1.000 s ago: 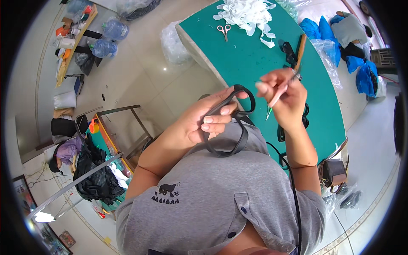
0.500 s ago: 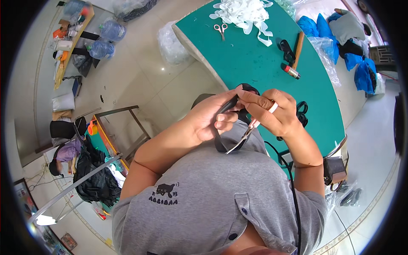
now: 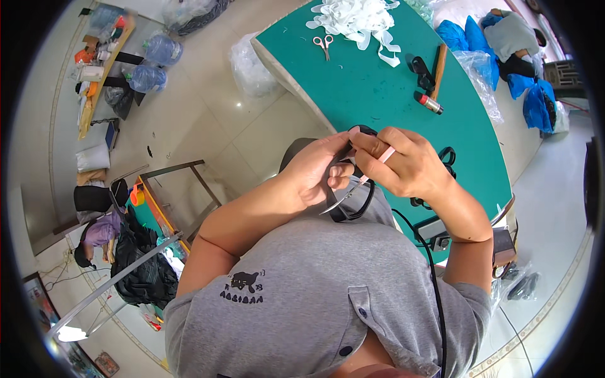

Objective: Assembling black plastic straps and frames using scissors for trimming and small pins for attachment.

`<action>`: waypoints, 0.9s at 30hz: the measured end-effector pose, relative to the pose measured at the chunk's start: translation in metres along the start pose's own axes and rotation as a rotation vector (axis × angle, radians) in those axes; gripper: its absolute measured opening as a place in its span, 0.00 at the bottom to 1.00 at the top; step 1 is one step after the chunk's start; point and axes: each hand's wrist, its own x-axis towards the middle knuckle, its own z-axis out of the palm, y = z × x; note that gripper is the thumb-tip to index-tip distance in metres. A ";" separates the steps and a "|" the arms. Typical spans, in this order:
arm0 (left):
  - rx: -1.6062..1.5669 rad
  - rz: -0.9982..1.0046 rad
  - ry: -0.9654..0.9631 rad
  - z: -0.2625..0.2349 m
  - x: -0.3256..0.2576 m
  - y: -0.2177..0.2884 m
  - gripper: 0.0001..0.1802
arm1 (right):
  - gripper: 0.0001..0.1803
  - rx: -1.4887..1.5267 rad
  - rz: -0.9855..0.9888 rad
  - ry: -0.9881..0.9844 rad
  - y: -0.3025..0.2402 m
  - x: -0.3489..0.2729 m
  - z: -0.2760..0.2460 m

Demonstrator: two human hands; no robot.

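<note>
My left hand (image 3: 313, 169) is closed on a black strap (image 3: 342, 213), pinching its upper end between thumb and fingers. Below the fingers the strap hangs in a loop in front of my grey shirt. A small pair of scissors with pale pink handles (image 3: 379, 162) is held in my right hand (image 3: 406, 165). Its blades point down and left, across the strap's loop. The right fingertips meet the left ones at the strap's upper end. Whether the blades touch the strap, I cannot tell.
On the green table (image 3: 372, 94) lie white strips (image 3: 353, 24), pink-handled scissors (image 3: 323, 46), black pieces (image 3: 421, 73), a wooden stick (image 3: 439, 70), a red-and-black cylinder (image 3: 428, 103) and black loops (image 3: 448, 157). A black cable (image 3: 432, 271) runs down my front. Another person (image 3: 101, 236) is at the left.
My right hand has turned, so the scissors lie at a flatter slant and their tips sit higher and further left. The strap's loop has swung to the right.
</note>
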 end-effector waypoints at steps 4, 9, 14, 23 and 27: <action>0.001 -0.028 0.003 0.001 -0.003 0.004 0.13 | 0.11 -0.021 0.027 0.001 -0.003 0.000 0.003; 0.017 0.005 -0.014 -0.009 0.004 0.001 0.13 | 0.11 0.001 0.045 0.004 -0.005 0.002 0.009; -0.153 -0.064 -0.107 -0.023 0.012 0.004 0.14 | 0.12 0.058 0.072 0.071 0.002 -0.002 0.011; -0.171 0.024 -0.109 -0.002 -0.010 0.023 0.18 | 0.14 0.409 0.561 0.464 -0.009 -0.028 0.027; -0.084 0.115 -0.076 -0.002 -0.014 0.022 0.18 | 0.10 0.911 1.057 0.623 -0.023 -0.011 0.026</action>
